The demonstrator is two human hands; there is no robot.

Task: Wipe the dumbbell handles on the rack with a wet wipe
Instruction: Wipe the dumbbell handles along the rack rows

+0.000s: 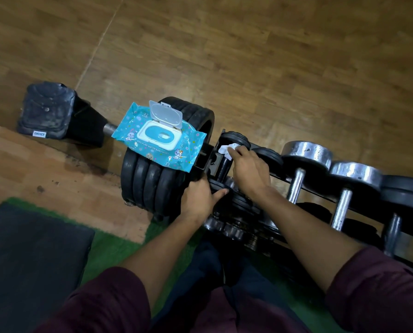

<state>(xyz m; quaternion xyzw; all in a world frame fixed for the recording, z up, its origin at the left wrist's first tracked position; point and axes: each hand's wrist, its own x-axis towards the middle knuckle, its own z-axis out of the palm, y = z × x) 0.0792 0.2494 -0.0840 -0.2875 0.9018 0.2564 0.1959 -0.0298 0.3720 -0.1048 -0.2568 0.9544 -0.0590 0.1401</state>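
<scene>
Wooden gym flooring surrounds a black dumbbell rack [282, 179]. A crumpled white wet wipe [228, 150] is pinched in the right hand [248, 171] at the far end of the leftmost black dumbbell's handle [223, 165]; the near end is gripped by the left hand [198, 200]. The wipe could be snagged, or fingers pinched against the plates.

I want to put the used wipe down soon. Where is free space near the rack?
The wood floor beyond the wipes pack and the rack is bare. The dark mat by the green turf is also free. It is crowded at the rack's end, where both hands work around the wet wipe.
</scene>
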